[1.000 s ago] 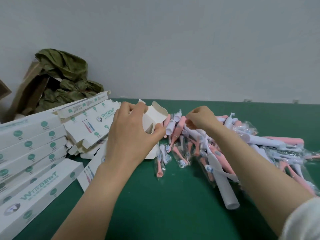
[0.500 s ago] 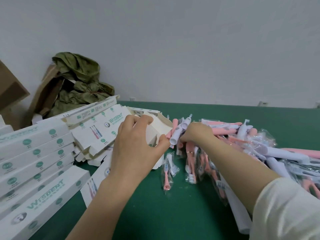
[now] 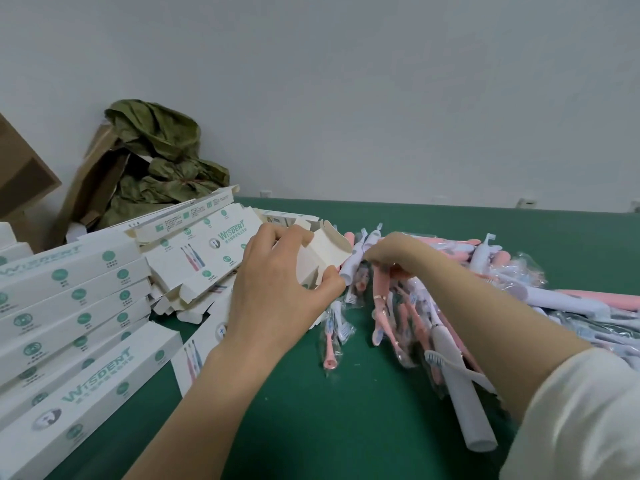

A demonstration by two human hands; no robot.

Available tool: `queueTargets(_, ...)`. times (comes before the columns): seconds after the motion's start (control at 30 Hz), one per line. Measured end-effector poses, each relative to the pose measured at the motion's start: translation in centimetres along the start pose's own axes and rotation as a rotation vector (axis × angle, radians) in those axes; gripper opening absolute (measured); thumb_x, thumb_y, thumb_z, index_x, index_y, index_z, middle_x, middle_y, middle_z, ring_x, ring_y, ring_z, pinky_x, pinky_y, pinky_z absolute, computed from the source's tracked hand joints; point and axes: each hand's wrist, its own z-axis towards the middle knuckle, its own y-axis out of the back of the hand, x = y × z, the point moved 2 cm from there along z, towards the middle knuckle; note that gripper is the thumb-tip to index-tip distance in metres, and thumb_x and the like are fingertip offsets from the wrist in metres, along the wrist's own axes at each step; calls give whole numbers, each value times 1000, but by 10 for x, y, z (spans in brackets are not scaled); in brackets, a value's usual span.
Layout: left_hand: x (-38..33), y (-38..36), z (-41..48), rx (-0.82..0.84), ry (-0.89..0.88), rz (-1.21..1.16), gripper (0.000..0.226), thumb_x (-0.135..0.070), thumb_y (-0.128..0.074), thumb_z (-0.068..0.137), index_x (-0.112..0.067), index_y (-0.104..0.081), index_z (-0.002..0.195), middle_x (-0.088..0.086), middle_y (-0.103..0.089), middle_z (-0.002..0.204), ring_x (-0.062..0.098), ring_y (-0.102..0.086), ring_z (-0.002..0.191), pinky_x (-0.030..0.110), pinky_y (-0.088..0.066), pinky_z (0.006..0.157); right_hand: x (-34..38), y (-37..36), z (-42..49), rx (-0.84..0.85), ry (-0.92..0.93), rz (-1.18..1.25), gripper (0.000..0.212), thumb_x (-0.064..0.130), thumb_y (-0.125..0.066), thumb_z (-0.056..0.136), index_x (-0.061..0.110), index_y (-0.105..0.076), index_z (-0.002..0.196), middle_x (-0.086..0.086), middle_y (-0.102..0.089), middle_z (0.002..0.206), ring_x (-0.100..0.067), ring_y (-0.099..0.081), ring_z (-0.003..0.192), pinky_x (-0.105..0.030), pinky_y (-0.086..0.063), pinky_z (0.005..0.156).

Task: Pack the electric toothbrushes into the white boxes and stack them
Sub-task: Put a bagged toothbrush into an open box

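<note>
Electric toothbrushes (image 3: pixel 408 306), pink and white and many in clear wrappers, lie in a loose heap across the right half of the green table (image 3: pixel 311 427). The heap runs out of view at the right edge, so its far end can't be seen. One white toothbrush (image 3: pixel 351 263) is held tilted at the heap's left end, with its butt end right at the mouth of the open white box (image 3: pixel 323 252). Whether it is inside the box I can't tell, because a thumb is in the way. The right hand (image 3: pixel 393 252) has its fingers curled down around that brush, though the back of the hand covers most of the grip. The left hand (image 3: pixel 277 292) clasps the box, fingers over its far side and thumb pressed on the near side. The box's flaps stick up, and the hand hides most of its body.

Toward the table's left edge a stack of closed white boxes (image 3: pixel 69 306) lies in rows, cut off at the left and bottom of view. Beyond it, flattened boxes (image 3: pixel 201 244) sit in a jumble, partly behind the left hand. At the far left corner an olive crumpled sheet (image 3: pixel 162 157) spills from a brown carton (image 3: pixel 86 188), and another cardboard piece (image 3: pixel 20 181) is cropped. A long white handle (image 3: pixel 464 393) lies toward the near edge, just in front of the right forearm, near a white sleeve (image 3: pixel 571 427).
</note>
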Motion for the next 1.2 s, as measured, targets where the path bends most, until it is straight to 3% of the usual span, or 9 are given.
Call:
queueTargets(0.1, -1, -1, -1, 3, -13, 7, 56, -55, -42, 66, -19, -60, 105, -8, -44, 99, 9, -42, 95, 23, -33, 75, -15, 21, -7, -83, 48, 434, 12, 9, -46, 89, 2, -48, 79, -10, -53, 66, -18, -50, 57, -25, -46, 58)
queueTargets(0.33, 7, -13, -3, 177, 45, 120, 44, -50, -50, 70, -25, -53, 106, -9, -41, 97, 11, -40, 91, 27, -33, 68, -47, 46, -60, -285, 295, 1119, 9, 13, -56, 78, 6, -57, 84, -7, -50, 71, -19, -49, 68, -36, -41, 67)
queueTargets(0.47, 9, -15, -3, 192, 69, 165, 46, -50, -49, 69, -25, -53, 107, -7, -41, 98, 11, -39, 92, 28, -33, 69, -36, 55, -85, -437, 448, 1389, 38, 9, -56, 85, 8, -45, 121, 4, -67, 75, -9, -70, 71, -31, -53, 73)
queueTargets(0.6, 4, -13, -3, 142, 41, 121, 46, -51, -46, 68, -25, -55, 105, -7, -42, 95, 12, -40, 90, 28, -35, 69, -20, 44, -105, -567, 606, 1167, 67, 8, -57, 81, 34, -25, 134, -1, -67, 81, -15, -71, 78, -23, -54, 72)
queueTargets(0.73, -5, -9, -4, 78, -5, 59, 44, -50, -45, 70, -23, -57, 102, -6, -43, 92, 13, -41, 88, 28, -38, 69, -7, 32, -119, -640, 730, 966, 57, 11, -60, 78, 40, -35, 121, 0, -65, 90, -13, -67, 75, -18, -51, 55)
queueTargets(0.87, -8, -6, -4, 28, -31, 14, 37, -44, -57, 71, -22, -59, 101, -5, -43, 91, 14, -44, 85, 20, -34, 66, 4, 18, -123, -563, 808, 780, 49, 13, -75, 73, 32, -49, 111, 16, -59, 100, -2, -63, 74, -17, -53, 64)
queueTargets(1.03, -8, -1, -1, -5, -15, -11, 54, -51, -49, 67, -19, -60, 108, -6, -44, 94, 9, -42, 88, 12, -29, 68, 5, 20, -123, -426, 887, 510, 9, 24, -74, 80, 31, -68, 80, 8, -66, 89, -7, -58, 79, -22, -48, 69)
queueTargets(1.1, -7, -1, -1, 4, -14, -14, 53, -50, -53, 68, -17, -60, 109, -8, -44, 98, 5, -39, 92, 13, -26, 71, -3, 27, -119, -360, 874, 521, 12, 25, -70, 84, 29, -70, 73, 0, -68, 75, -13, -55, 66, -27, -47, 63)
queueTargets(1.2, -5, -3, -2, 19, -17, -13, 49, -44, -59, 72, -15, -60, 110, -7, -43, 100, 5, -38, 95, 12, -22, 76, -25, 43, -104, -484, 702, 568, 14, 22, -67, 85, 22, -70, 72, 11, -58, 56, -4, -45, 53, -16, -40, 55)
